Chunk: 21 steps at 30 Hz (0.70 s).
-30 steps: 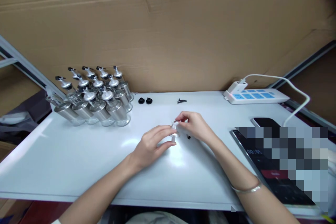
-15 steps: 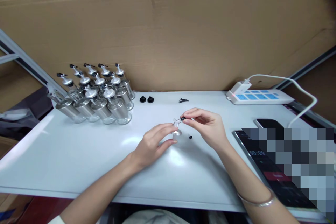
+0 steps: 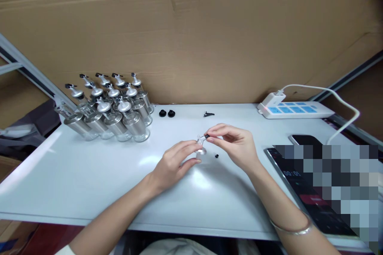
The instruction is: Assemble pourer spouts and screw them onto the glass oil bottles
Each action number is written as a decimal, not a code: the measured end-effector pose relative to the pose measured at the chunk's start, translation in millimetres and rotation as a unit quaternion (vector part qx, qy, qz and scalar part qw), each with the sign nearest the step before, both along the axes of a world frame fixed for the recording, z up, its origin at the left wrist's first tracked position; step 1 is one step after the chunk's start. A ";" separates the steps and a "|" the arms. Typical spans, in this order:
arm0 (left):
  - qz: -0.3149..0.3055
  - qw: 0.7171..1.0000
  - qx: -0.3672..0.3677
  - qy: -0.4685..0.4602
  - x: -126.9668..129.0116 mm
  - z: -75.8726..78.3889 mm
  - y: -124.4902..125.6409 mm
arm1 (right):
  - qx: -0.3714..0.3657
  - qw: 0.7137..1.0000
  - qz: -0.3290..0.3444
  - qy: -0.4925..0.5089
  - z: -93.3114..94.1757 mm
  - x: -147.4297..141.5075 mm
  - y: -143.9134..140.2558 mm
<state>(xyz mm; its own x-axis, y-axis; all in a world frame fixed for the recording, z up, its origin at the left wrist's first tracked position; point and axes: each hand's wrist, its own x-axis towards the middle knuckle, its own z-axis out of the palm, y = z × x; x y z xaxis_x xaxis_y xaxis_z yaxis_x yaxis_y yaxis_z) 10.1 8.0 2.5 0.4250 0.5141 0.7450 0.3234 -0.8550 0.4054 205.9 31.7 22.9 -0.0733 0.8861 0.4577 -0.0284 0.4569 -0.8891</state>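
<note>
Only one piece of writing shows, and it is faint: pale digits on the dark screen of the tablet (image 3: 302, 191) at the right of the table, which look like "00:01", though the last digit is not sure. The rest of that screen is pixelated. The power strip (image 3: 295, 109) carries no readable print.

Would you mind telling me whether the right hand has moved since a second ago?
Yes. The right hand has shifted rightward, away from the small black piece on the table, toward the power strip side.
</note>
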 end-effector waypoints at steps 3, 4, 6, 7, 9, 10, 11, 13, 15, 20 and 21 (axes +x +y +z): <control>-0.002 1.000 0.004 0.015 -1.2 1.1 0.4 | 0.016 1.000 -0.012 -0.016 2.7 -0.6 -1.2; -0.004 1.000 0.008 0.017 -1.6 1.4 0.6 | 0.023 0.999 -0.013 -0.020 3.8 -0.9 -1.6; -0.008 1.000 0.012 0.021 -2.3 2.1 0.8 | 0.036 0.999 -0.012 -0.029 5.7 -1.2 -2.4; -0.008 1.000 0.014 0.022 -2.5 2.4 1.0 | 0.040 0.999 -0.010 -0.033 6.3 -1.3 -2.7; -0.009 1.000 0.018 0.023 -2.8 2.8 1.1 | 0.045 0.998 -0.007 -0.039 6.8 -1.2 -3.2; -0.009 0.999 0.019 0.025 -2.9 2.9 1.2 | 0.044 0.998 -0.007 -0.039 6.6 -1.1 -3.4; -0.009 0.999 0.021 0.026 -3.0 3.0 1.3 | 0.043 0.998 -0.007 -0.038 6.2 -1.0 -3.6; -0.010 0.999 0.024 0.028 -3.2 3.2 1.5 | 0.043 0.998 -0.008 -0.034 5.1 -0.6 -3.8; -0.012 0.999 0.026 0.029 -3.4 3.6 1.7 | 0.043 0.999 -0.009 -0.032 4.2 -0.3 -4.0; -0.017 0.999 0.022 0.039 -4.0 6.1 1.9 | 0.037 0.999 -0.012 -0.035 6.0 -0.5 -4.6; -0.018 0.999 0.020 0.041 -4.0 6.9 1.9 | 0.034 0.999 -0.010 -0.035 6.6 -0.7 -4.7</control>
<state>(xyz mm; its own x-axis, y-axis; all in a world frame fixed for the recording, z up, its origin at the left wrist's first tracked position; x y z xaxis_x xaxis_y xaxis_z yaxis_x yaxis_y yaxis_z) 6.1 9.9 9.4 0.5032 0.4676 0.7267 0.3223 -0.8818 0.3443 205.3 27.0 29.6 -0.0895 0.8545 0.5117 0.0436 0.5166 -0.8551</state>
